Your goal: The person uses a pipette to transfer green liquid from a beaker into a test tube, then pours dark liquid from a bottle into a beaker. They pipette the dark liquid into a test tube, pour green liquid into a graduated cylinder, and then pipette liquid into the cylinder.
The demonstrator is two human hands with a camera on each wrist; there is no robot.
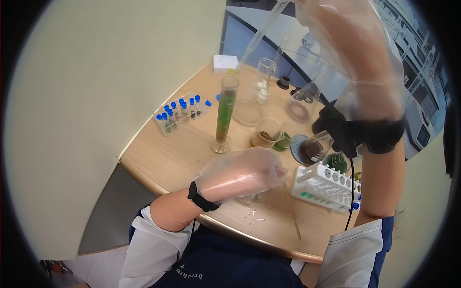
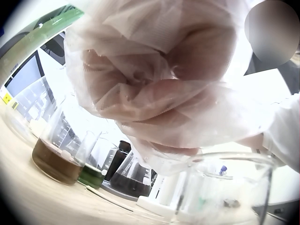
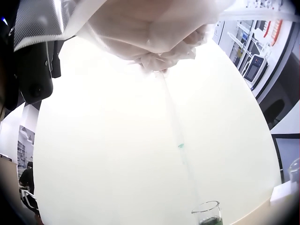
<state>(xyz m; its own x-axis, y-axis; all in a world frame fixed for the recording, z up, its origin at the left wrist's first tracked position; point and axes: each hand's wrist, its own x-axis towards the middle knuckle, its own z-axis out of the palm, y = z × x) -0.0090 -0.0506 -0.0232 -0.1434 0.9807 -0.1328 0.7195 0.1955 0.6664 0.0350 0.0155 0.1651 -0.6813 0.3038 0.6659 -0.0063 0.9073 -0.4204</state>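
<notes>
My raised right hand point(image 1: 336, 29), in a clear plastic glove, grips a long clear pipette point(image 1: 261, 36) slanting down to the mouth of a tall graduated cylinder point(image 1: 224, 115) of green liquid. In the right wrist view, the gloved hand point(image 3: 150, 28) is above the pipette point(image 3: 176, 117), a small green trace inside it, over the cylinder's rim point(image 3: 206, 206). Gloved too, my left hand point(image 1: 245, 173) is held over the front of the table, fingers curled around nothing visible. The left wrist view shows its folded fingers point(image 2: 154, 93) above a clear glass beaker point(image 2: 225, 187).
A rack of blue-capped tubes point(image 1: 182, 115) stands left of the cylinder. Behind and right are flasks, a beaker of brown liquid point(image 1: 263, 139) and green liquid point(image 1: 282, 142). A white tube rack point(image 1: 321, 185) stands at right; a thin rod point(image 1: 294, 216) and droplets lie near the front edge.
</notes>
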